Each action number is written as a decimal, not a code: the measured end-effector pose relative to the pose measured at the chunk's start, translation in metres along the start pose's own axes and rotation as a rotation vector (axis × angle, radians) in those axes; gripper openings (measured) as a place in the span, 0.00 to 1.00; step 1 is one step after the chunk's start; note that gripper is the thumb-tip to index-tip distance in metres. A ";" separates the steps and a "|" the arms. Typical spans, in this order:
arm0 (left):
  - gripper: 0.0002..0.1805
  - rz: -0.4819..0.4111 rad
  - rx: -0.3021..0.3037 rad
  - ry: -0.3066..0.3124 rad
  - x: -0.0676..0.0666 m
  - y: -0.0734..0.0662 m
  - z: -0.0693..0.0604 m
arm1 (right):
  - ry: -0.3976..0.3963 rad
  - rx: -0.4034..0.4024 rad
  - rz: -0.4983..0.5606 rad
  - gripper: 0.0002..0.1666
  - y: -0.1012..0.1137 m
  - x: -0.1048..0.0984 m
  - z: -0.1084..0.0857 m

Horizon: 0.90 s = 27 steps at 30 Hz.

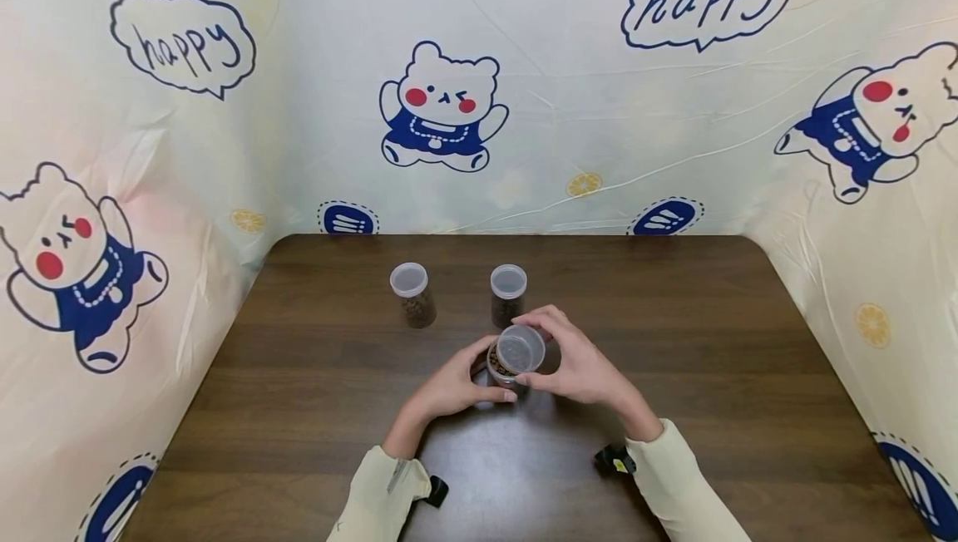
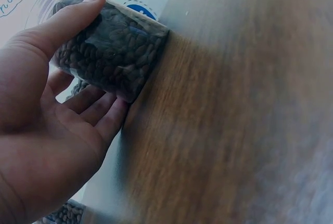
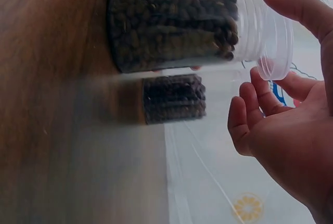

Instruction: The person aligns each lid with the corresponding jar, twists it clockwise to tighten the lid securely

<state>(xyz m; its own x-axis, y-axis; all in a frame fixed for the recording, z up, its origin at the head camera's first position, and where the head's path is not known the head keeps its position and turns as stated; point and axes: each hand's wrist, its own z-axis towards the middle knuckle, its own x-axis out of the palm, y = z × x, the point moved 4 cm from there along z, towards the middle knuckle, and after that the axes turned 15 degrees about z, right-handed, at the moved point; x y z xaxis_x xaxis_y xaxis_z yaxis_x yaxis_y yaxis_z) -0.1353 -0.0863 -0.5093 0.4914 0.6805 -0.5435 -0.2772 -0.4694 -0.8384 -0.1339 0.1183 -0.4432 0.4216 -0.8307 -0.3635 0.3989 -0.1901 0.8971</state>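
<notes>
In the head view a clear jar of dark brown beans [image 1: 499, 365] stands on the table, its mouth partly uncovered. My left hand [image 1: 451, 384] grips the jar's side, thumb toward me and fingers on the far side; the left wrist view shows the thumb across the jar [image 2: 117, 47]. With thumb and fingers, my right hand [image 1: 584, 363] pinches the rim of a translucent lid [image 1: 521, 349], tilted over the right part of the jar's mouth. In the right wrist view the lid [image 3: 279, 47] is at the jar's rim; whether they touch is unclear.
Two similar lidded jars with dark contents stand farther back: the left jar [image 1: 416, 303] and the right jar [image 1: 508, 297], close behind my right fingers. The brown wooden table [image 1: 299, 409] meets a printed cloth [image 1: 569, 126] at its back and sides.
</notes>
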 end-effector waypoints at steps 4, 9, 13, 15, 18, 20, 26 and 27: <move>0.42 -0.005 0.005 0.004 0.000 0.001 0.000 | 0.012 0.006 0.014 0.42 -0.002 0.005 0.002; 0.42 -0.017 0.004 0.009 0.000 0.002 0.000 | 0.030 -0.007 0.007 0.42 -0.004 0.008 0.003; 0.42 -0.023 0.013 0.005 0.000 0.002 0.000 | 0.040 -0.011 0.000 0.42 -0.006 0.009 0.004; 0.42 -0.025 0.013 0.003 0.000 0.002 0.001 | 0.045 -0.013 -0.004 0.42 -0.006 0.010 0.004; 0.42 -0.026 0.020 -0.001 0.000 0.001 0.001 | 0.055 -0.014 -0.010 0.42 -0.007 0.010 0.005; 0.41 -0.023 0.025 -0.002 0.000 0.001 0.000 | 0.060 -0.013 -0.008 0.42 -0.007 0.011 0.004; 0.41 -0.018 0.033 -0.005 0.001 0.000 0.000 | 0.063 0.012 -0.001 0.42 -0.010 0.011 0.004; 0.41 -0.019 0.033 -0.006 0.001 0.000 0.000 | 0.061 0.014 0.000 0.42 -0.010 0.011 0.004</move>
<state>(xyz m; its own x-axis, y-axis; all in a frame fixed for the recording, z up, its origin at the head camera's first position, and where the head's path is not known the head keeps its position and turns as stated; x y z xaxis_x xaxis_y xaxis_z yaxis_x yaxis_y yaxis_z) -0.1353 -0.0861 -0.5100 0.4919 0.6923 -0.5280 -0.2952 -0.4378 -0.8492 -0.1365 0.1093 -0.4550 0.4705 -0.7976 -0.3774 0.3875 -0.1976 0.9005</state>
